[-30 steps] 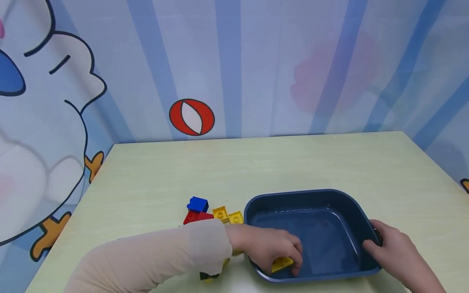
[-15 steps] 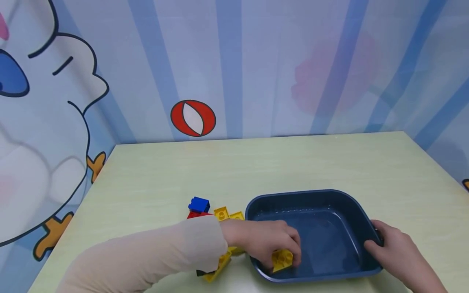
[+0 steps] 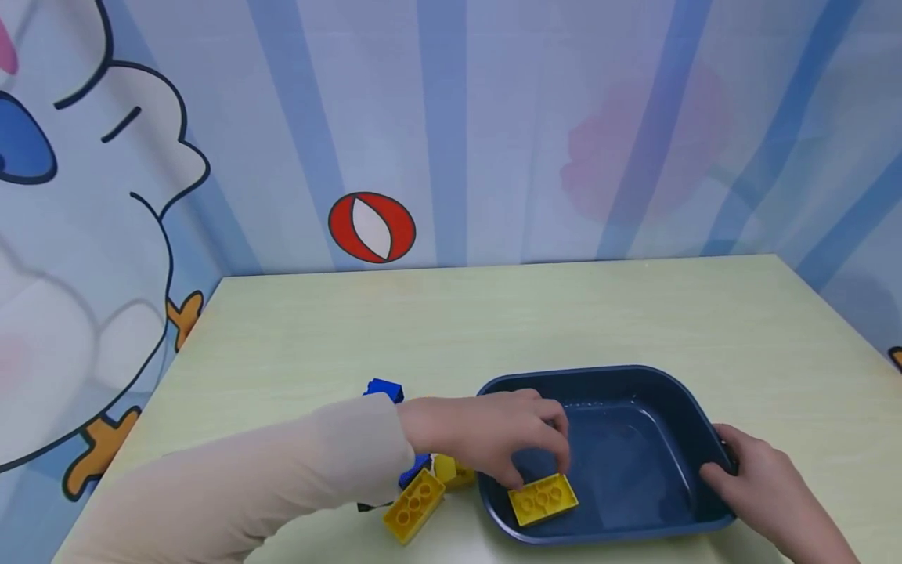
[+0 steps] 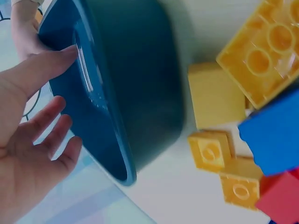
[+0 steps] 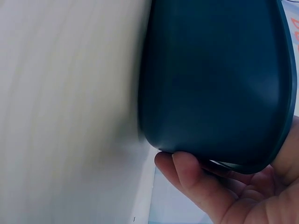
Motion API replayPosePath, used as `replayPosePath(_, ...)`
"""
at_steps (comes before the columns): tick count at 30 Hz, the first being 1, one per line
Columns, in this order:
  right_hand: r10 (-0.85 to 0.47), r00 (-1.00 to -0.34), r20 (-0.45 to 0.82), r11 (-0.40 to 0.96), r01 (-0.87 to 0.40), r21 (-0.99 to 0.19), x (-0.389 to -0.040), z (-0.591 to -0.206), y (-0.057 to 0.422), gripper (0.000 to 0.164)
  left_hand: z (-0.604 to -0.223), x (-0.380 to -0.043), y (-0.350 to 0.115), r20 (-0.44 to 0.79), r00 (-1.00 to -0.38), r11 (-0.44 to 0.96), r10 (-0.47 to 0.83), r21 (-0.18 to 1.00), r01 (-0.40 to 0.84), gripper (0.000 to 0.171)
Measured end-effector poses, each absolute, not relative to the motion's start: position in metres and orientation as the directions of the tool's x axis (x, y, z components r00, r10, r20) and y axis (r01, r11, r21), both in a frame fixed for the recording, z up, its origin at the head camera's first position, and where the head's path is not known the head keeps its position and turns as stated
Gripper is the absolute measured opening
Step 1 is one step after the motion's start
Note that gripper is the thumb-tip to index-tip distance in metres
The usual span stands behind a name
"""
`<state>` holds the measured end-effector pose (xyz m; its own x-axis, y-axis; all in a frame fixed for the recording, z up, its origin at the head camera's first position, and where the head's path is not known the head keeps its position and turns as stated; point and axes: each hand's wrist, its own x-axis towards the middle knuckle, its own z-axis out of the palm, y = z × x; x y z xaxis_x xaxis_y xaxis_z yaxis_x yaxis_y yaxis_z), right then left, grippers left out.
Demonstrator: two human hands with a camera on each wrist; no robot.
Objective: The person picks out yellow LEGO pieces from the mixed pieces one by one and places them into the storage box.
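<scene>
A dark blue plastic basin [image 3: 627, 462] stands on the table. Inside its near-left corner lies a yellow toy building brick [image 3: 543, 499], hollow underside up. Just over that brick hovers my left hand [image 3: 517, 431], fingers loosely bent and holding nothing; its thumb tip is close to the brick, and I cannot tell if they touch. In the left wrist view the left hand [image 4: 39, 135] has its fingers spread apart, and the brick is hidden. My right hand [image 3: 764, 474] grips the basin's right rim, thumb inside; the right wrist view shows its fingers [image 5: 201, 186] under the rim.
Left of the basin lie loose bricks: a yellow one [image 3: 416, 505], a blue one [image 3: 384, 389], and, in the left wrist view, small yellow bricks [image 4: 210, 151] and a red brick [image 4: 282, 200]. The left sleeve covers part of this pile. A printed backdrop [image 3: 493, 133] stands behind the table.
My left hand has let go of the yellow brick in the basin and risen slightly up and left. The brick now lies flatter. The right hand and basin have barely moved.
</scene>
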<state>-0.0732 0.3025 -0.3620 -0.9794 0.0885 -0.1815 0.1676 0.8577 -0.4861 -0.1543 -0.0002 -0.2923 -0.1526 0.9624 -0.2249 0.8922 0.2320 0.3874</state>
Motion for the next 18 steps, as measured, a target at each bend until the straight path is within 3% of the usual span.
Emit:
replayPosePath(5, 0.088, -0.98, -0.177, 0.858, 0.165, -0.487, -0.073, -0.362, 0.302, 0.047, -0.284, -0.157, -0.01, -0.183, -0.21, 0.267, 0.96, 0.387, 0.883, 0.032)
replayPosePath(18, 0.089, -0.979, -0.186, 0.857, 0.17, -0.487, -0.073, -0.361, 0.301, 0.046, -0.27, -0.168, -0.042, -0.195, -0.464, 0.503, 0.864, 0.328, 0.8, 0.028)
